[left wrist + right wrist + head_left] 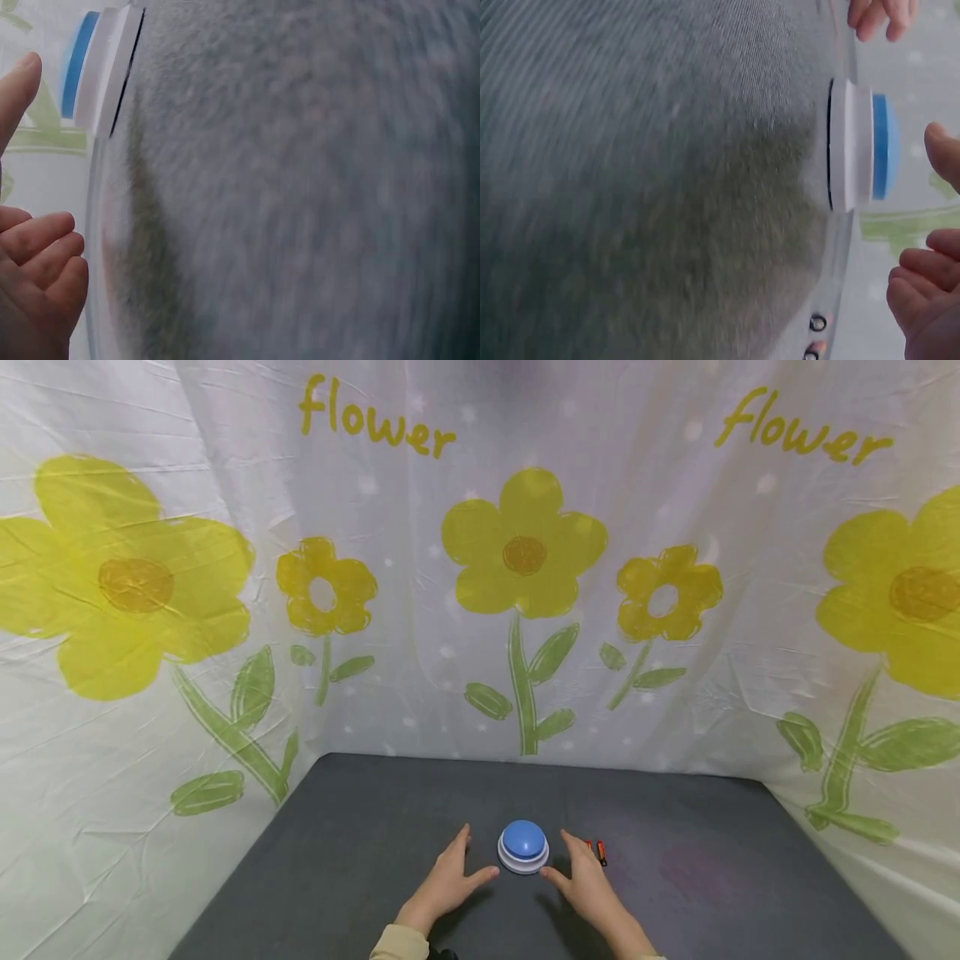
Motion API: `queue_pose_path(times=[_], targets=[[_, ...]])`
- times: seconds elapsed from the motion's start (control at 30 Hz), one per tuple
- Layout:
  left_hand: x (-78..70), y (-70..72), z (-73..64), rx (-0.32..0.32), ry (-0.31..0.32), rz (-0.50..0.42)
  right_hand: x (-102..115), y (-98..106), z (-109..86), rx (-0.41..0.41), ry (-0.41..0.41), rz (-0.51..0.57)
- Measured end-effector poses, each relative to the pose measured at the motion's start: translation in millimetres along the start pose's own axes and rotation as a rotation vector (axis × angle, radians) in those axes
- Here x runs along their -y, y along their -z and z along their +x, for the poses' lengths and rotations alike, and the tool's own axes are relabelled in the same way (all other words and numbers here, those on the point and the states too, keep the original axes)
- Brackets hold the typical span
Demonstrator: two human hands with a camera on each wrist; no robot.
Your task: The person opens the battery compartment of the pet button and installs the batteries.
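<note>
A round push button with a blue dome (pixel 523 839) on a white base sits on the dark table (pixel 360 827). My left hand (pixel 450 875) is to its left and my right hand (pixel 588 878) to its right, both apart from it. Thumbs point inward and the fingers reach forward, with nothing held in either hand. From the side, the left wrist view shows the button (pixel 105 71) beyond the left thumb. In the right wrist view the button (pixel 855 146) stands between both hands. Two small red-and-black batteries (pixel 602 852) lie just beyond the right hand, one partly hidden.
White cloth walls (pixel 420 693) printed with yellow flowers enclose the table at the back and both sides. Part of a black object (pixel 444 954) shows at the bottom edge, beside the left sleeve (pixel 401 943).
</note>
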State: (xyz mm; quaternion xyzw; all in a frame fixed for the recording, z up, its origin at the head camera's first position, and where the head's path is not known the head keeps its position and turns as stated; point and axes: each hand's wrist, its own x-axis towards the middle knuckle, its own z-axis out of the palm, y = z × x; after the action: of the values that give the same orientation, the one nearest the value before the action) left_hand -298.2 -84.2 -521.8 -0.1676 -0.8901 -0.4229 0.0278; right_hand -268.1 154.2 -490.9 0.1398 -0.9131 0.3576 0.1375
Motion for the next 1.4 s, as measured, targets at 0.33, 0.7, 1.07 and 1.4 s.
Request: queue_pose_path(times=[0.33,0.7,1.07,1.4], targets=[[-1.6,-13.3,15.7,0.046,-0.020,0.022,1,-23,12.2,0.033,-0.046,-0.052],[-1.0,-21.6,24.1,0.041,-0.060,0.029,-2,-29,20.3,0.089,-0.087,-0.096],[-4.9,-25.9,32.6,0.069,-0.030,0.014,-7,-34,27.6,0.070,-0.116,-0.117],[-12.6,-30.7,32.2,0.004,-0.029,0.008,-8,-37,28.4,0.064,-0.252,-0.128]])
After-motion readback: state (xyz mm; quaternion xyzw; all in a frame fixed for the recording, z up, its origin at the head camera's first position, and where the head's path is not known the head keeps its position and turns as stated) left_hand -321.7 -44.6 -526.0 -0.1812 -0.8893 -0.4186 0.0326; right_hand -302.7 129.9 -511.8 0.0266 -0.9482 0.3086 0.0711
